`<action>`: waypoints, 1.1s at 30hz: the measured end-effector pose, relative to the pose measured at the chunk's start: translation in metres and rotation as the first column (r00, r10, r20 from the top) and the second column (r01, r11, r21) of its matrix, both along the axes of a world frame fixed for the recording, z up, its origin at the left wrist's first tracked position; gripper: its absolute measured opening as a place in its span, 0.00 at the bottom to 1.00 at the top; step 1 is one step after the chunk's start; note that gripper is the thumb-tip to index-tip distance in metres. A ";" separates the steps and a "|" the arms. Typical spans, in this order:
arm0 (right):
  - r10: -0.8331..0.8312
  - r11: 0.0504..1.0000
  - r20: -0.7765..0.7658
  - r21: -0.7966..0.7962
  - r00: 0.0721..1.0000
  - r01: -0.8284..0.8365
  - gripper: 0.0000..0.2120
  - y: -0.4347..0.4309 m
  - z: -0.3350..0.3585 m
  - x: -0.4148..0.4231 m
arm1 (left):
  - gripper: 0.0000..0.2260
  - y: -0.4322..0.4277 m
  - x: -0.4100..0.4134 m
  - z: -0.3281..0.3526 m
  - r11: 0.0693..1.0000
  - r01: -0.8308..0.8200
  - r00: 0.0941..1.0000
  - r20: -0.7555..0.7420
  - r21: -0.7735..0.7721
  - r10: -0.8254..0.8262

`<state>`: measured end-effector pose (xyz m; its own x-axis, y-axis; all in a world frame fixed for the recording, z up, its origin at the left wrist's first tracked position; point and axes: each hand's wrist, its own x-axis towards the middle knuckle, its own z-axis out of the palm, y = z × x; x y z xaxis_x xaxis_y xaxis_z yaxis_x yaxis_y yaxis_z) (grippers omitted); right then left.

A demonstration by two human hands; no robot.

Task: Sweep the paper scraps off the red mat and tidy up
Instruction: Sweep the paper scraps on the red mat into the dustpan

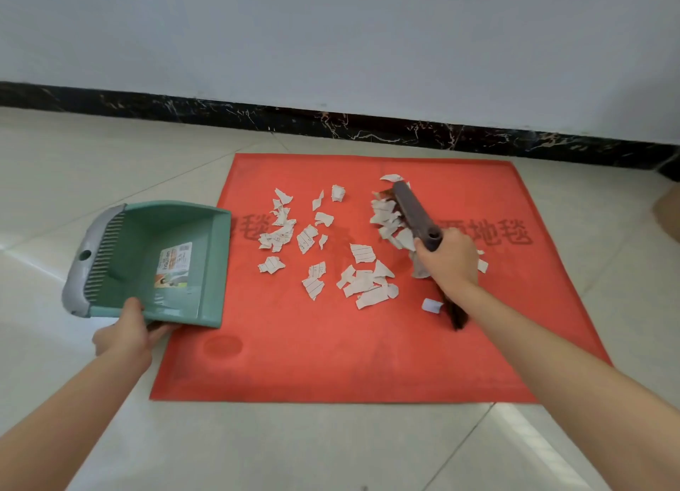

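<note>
A red mat (331,354) lies on the tiled floor with several torn white paper scraps (312,240) spread over its middle. My right hand (447,259) grips a brown hand brush (414,213) on the mat's right part, with scraps bunched against its left side. Dark bristles stick out below my wrist. My left hand (127,330) holds the near edge of a green dustpan (154,259) with a grey comb rim. The pan's open lip rests at the mat's left edge, facing the scraps.
A black marble skirting (331,122) and a pale wall run behind the mat. One small rolled scrap (431,305) lies apart near my right wrist. A brown object (668,211) shows at the right edge. Pale floor tiles surround the mat.
</note>
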<state>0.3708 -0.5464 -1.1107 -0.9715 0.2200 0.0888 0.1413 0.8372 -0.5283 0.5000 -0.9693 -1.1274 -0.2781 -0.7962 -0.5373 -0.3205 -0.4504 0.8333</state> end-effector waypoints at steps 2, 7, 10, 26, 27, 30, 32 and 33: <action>0.057 0.998 -0.005 -0.001 0.998 -0.057 0.13 -0.010 0.007 0.003 | 0.16 0.002 0.001 0.000 1.000 0.004 1.000 0.024 -0.006 -0.004; 0.047 0.998 -0.140 0.039 0.989 -0.042 0.17 0.006 0.039 -0.018 | 0.19 -0.004 0.002 -0.003 0.999 0.055 0.998 0.034 -0.002 -0.054; -0.036 0.993 -0.203 0.106 0.979 0.059 0.19 0.052 0.053 -0.039 | 0.22 -0.007 0.006 -0.009 0.994 0.105 0.994 0.017 0.022 -0.105; -0.158 0.982 -0.004 0.103 0.987 0.158 0.16 0.106 -0.006 0.046 | 0.25 -0.012 0.018 -0.032 0.960 0.276 0.957 -0.104 0.046 -0.270; -0.142 0.987 -0.009 0.078 0.990 0.142 0.16 0.098 -0.005 0.048 | 0.26 -0.011 0.018 -0.033 0.965 0.256 0.962 -0.108 0.046 -0.250; -0.131 0.991 -0.020 -0.018 0.991 0.130 0.13 0.082 0.000 0.051 | 0.26 -0.012 0.016 -0.033 0.976 0.214 0.969 -0.134 0.034 -0.207; -0.103 0.994 -0.033 -0.036 0.994 0.102 0.13 0.076 0.002 0.052 | 0.27 -0.014 0.015 -0.035 0.977 0.211 0.967 -0.150 0.027 -0.205; -0.093 0.995 -0.061 -0.022 0.994 0.092 0.13 0.076 0.004 0.050 | 0.27 -0.014 0.014 -0.035 0.977 0.210 0.967 -0.154 0.022 -0.204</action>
<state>0.4211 -0.4708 -1.1065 -0.9395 0.3112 0.1432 0.1843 0.8115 -0.5545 0.5143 -0.9829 -1.1625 -0.5144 -0.6926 -0.5057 -0.2827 -0.4198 0.8625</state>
